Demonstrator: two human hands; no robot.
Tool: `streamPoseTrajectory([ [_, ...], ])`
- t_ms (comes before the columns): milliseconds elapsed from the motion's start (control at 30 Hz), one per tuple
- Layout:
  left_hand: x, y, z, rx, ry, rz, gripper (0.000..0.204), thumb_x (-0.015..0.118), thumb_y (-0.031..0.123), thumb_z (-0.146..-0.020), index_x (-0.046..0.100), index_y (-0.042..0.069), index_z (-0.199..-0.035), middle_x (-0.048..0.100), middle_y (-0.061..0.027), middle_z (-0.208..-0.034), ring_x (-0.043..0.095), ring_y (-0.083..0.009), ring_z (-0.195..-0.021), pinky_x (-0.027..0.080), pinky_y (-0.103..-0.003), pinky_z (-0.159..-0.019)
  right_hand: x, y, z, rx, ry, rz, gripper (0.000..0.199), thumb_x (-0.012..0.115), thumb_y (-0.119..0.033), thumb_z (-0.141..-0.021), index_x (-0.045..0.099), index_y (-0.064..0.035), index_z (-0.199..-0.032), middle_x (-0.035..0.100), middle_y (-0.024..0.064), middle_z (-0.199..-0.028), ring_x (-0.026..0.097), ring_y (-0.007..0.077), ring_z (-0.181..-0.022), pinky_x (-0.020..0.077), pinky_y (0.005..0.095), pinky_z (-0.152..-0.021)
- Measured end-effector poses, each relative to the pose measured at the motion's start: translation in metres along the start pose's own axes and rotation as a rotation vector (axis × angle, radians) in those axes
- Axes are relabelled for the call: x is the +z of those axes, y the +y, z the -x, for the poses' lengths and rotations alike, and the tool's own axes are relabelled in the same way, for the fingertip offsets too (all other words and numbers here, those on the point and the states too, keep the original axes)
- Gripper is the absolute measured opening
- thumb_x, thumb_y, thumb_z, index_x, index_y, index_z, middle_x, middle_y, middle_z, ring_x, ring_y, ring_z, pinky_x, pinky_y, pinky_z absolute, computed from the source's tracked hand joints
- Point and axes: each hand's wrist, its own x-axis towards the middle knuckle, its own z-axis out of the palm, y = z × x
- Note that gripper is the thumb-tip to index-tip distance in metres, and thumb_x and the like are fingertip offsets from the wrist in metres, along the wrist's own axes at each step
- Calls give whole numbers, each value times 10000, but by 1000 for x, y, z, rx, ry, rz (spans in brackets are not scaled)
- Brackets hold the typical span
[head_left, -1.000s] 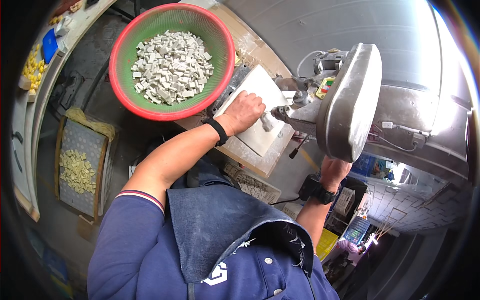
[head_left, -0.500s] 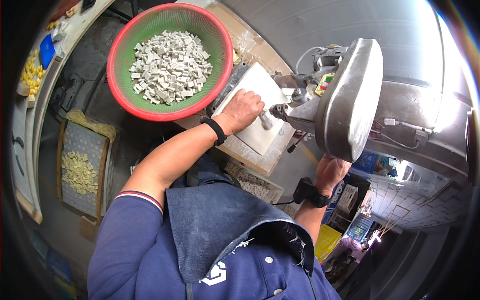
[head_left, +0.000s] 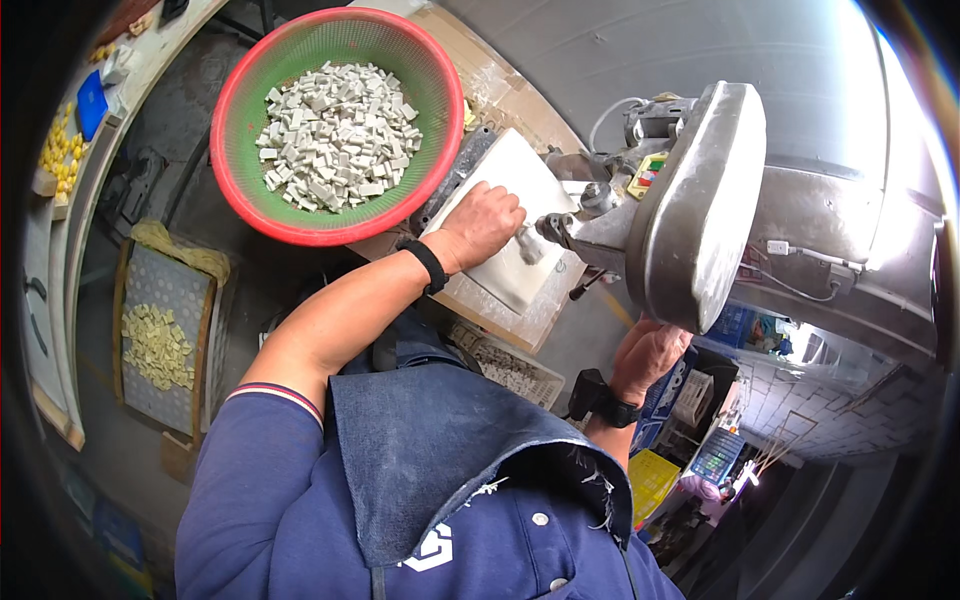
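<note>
My left hand [head_left: 484, 230] is closed in a fist-like grip over a white board [head_left: 545, 190], just left of the spindle of a grey bench machine [head_left: 698, 210] that looks like a drill press. Whatever its fingers hold is hidden beneath them. A pale, blurred shape [head_left: 532, 246] shows under the spindle tip [head_left: 556, 230], beside my knuckles. On the machine's right side, my right hand [head_left: 650, 357] is raised below the big rounded cover. That cover hides its fingertips, so I cannot make out what it touches.
Left of the board stands a red-rimmed green basket [head_left: 228, 190] of small whitish blocks. A tray [head_left: 165, 280] with pale yellowish pieces sits lower left. Below the worktable is a white crate [head_left: 545, 388] of small pieces. A thin lever [head_left: 588, 285] sticks out under the machine.
My right hand has shifted slightly down and left, with its wrist turned a little. My left hand stays almost where it was over the board.
</note>
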Motion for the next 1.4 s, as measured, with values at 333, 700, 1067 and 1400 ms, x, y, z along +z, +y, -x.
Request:
streamPoseTrajectory([
  [333, 2, -5, -1, 51, -11, 16, 73, 563, 124, -816, 631, 110, -797, 594, -38, -781, 596, -205, -821, 447, -347, -756, 13, -2, 23, 55, 82, 2, 249, 529, -262, -1041, 527, -100, -1231, 627, 76, -1220, 601, 194, -1122, 446, 421, -1002],
  [700, 3, -5, 1, 52, 0, -16, 56, 568, 121, -807, 616, 109, -783, 593, -40, -776, 598, -205, -810, 450, -343, -756, 11, 6, 44, 45, 93, 41, 240, 548, -277, -1041, 553, -72, -1165, 640, 85, -1136, 620, 206, -1078, 468, 390, -984],
  [1067, 0, -4, 2, 49, 1, -21, 57, 563, 121, -812, 615, 112, -790, 593, -39, -784, 604, -204, -811, 457, -344, -753, 15, 9, 60, 33, 94, 72, 215, 502, -216, -1060, 571, -55, -1185, 636, 81, -1180, 611, 185, -1105, 466, 400, -1004],
  [1400, -1, -4, 0, 44, -18, -16, 66, 560, 125, -817, 616, 111, -786, 594, -42, -786, 607, -208, -813, 458, -346, -755, 19, 12, 70, 34, 95, 87, 245, 477, -193, -1063, 585, -28, -1208, 633, 115, -1229, 600, 216, -1163, 460, 394, -1029],
])
